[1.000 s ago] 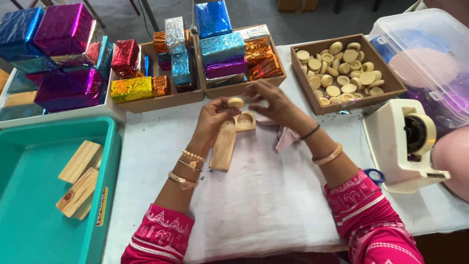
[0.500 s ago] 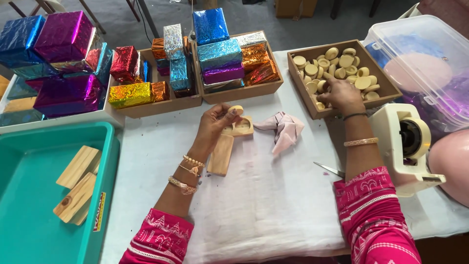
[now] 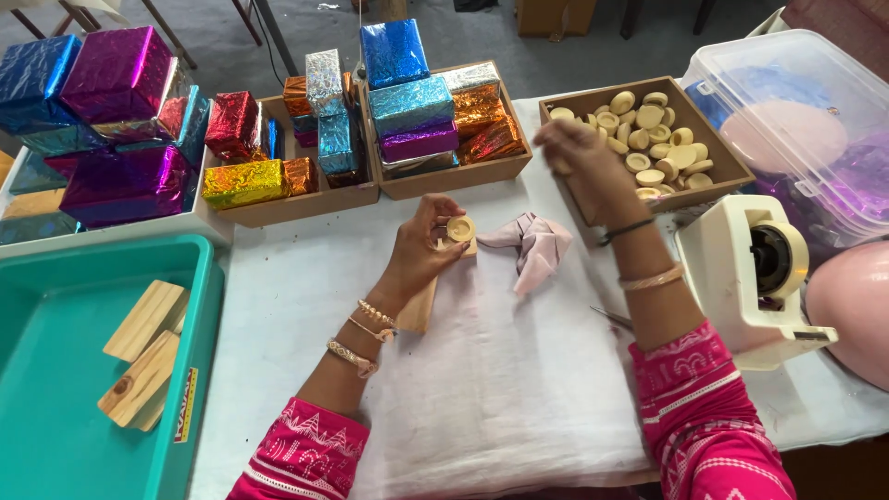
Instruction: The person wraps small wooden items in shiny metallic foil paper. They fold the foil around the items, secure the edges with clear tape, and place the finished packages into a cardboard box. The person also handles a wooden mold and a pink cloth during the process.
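Observation:
My left hand grips the top end of a long wooden block lying on a white cloth. A round wooden disc sits in the block's end, by my thumb. My right hand is blurred and hangs above the left edge of a wooden box holding several pale wooden discs. Its fingers are pinched together on what looks like one small disc. A crumpled pink cloth lies between my hands.
A white tape dispenser stands at the right, with a clear lidded tub behind it. A teal tray at the left holds wooden blocks. Wooden crates and a white tray at the back hold foil-wrapped boxes.
My right hand left the block, reached into the box of discs, and has now lifted out of it toward the left. My left hand stayed on the block.

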